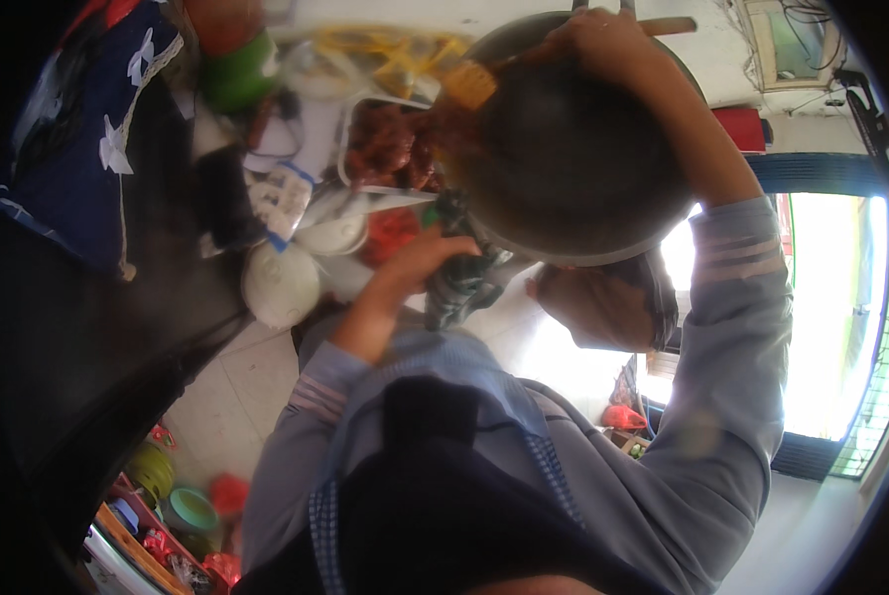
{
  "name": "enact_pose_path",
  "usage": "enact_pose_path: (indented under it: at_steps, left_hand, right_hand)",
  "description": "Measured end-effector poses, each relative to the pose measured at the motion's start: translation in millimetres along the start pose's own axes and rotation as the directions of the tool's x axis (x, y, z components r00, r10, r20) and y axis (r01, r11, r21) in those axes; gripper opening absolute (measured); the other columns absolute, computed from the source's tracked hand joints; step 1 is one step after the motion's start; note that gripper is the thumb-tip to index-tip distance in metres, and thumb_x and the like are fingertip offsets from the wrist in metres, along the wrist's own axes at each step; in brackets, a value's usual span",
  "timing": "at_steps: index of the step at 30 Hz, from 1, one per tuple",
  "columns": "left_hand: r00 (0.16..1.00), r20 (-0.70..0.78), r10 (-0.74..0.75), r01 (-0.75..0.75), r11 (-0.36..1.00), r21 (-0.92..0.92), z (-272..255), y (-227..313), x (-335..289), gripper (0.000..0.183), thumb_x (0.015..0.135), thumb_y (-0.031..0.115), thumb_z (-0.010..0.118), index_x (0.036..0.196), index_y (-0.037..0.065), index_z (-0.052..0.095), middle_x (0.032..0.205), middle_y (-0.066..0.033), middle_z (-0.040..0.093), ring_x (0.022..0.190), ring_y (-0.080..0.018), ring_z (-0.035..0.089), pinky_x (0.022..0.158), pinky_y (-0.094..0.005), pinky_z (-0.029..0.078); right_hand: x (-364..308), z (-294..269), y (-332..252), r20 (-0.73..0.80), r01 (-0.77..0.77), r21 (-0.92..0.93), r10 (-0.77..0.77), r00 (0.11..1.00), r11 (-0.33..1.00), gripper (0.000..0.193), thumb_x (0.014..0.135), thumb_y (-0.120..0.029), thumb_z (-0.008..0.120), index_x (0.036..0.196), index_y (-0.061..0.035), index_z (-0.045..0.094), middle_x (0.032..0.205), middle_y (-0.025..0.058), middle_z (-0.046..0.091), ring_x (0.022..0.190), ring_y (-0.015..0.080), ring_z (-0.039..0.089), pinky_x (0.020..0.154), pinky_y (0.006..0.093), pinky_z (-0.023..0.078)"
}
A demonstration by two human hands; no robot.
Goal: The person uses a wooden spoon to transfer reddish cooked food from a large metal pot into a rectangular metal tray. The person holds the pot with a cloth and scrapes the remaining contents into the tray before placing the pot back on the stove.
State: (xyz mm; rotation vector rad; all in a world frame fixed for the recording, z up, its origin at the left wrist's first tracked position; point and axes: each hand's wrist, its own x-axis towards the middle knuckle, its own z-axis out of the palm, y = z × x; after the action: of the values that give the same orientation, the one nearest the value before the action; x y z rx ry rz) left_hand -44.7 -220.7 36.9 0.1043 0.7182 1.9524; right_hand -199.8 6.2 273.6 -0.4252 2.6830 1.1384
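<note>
A large dark wok point(583, 149) is tilted toward a white-rimmed tray point(344, 149) of glossy reddish-brown food point(387, 144). My right hand point(603, 45) is closed around the wooden handle of a spatula point(472, 85) over the far part of the wok. The spatula's yellowish-brown blade lies at the wok's left rim, beside the food. My left hand point(430, 260) grips a dark patterned cloth point(454, 288) bunched at the wok's near left rim. What the cloth covers there is hidden.
Left of the tray are a plastic packet point(281, 201), white lidded bowls point(281, 286) and a green container point(241, 74). Yellow items point(395, 55) lie behind it. A dark blue cloth with white bows point(97, 129) is at far left. A bright doorway point(822, 317) opens at right.
</note>
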Motion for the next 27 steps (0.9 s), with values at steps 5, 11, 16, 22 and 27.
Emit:
enact_pose_path:
  at_steps: [5,11,16,22,27]
  left_hand:
    - [0.997,-0.048,-0.063,0.063,0.998,0.005,-4.8,-1.7,0.7,0.038,0.079,0.007,0.067,0.116,0.002,0.059,0.098,-0.0060,0.066,0.080,-0.0140,0.065,0.068,-0.0281,0.054]
    - [0.999,-0.028,-0.026,0.026,1.000,-0.018,-9.6,-1.0,-0.9,0.035,0.079,0.007,0.067,0.113,0.002,0.061,0.094,-0.0050,0.067,0.078,-0.0140,0.065,0.067,-0.0280,0.054]
    - [0.999,-0.015,-0.052,0.052,0.998,-0.024,-8.9,1.7,-4.8,0.032,0.079,0.007,0.067,0.111,0.002,0.061,0.093,-0.0048,0.066,0.077,-0.0131,0.065,0.066,-0.0275,0.053]
    - [0.999,0.041,-0.015,0.017,0.999,-0.039,-5.0,8.7,-11.2,0.032,0.080,0.008,0.068,0.110,0.002,0.062,0.091,-0.0036,0.067,0.077,-0.0116,0.065,0.067,-0.0267,0.053]
    - [1.000,0.023,-0.007,0.008,0.999,-0.033,-3.6,11.4,-15.7,0.028,0.080,0.009,0.068,0.107,0.003,0.063,0.088,-0.0032,0.067,0.076,-0.0105,0.065,0.066,-0.0256,0.052]
  right_hand:
    - [12.3,-3.0,-6.8,-0.037,-0.030,-0.056,0.028,0.999,0.998,0.025,0.094,-0.033,0.057,0.111,-0.0222,0.071,0.112,0.0077,0.069,0.109,0.0257,0.065,0.089,0.0521,0.047]
    - [-1.1,-22.5,-15.7,0.149,-0.121,-0.139,0.141,0.979,0.983,0.032,0.088,-0.019,0.058,0.118,-0.0260,0.068,0.112,0.0046,0.068,0.113,0.0225,0.061,0.094,0.0528,0.045]
    - [-17.6,-35.3,-22.7,0.271,-0.251,-0.147,0.283,0.920,0.957,0.025,0.086,-0.024,0.061,0.108,-0.0208,0.072,0.108,0.0061,0.070,0.105,0.0231,0.066,0.090,0.0482,0.047]
    - [-33.7,-42.3,-47.1,0.218,-0.170,-0.014,0.169,0.961,0.985,0.018,0.084,-0.022,0.062,0.096,-0.0182,0.075,0.102,0.0083,0.072,0.101,0.0253,0.068,0.084,0.0451,0.051]
    - [-33.0,-55.4,-46.8,0.350,-0.189,-0.205,0.253,0.902,0.960,0.041,0.089,-0.048,0.061,0.111,-0.0140,0.072,0.114,0.0089,0.070,0.108,0.0259,0.066,0.090,0.0472,0.049]
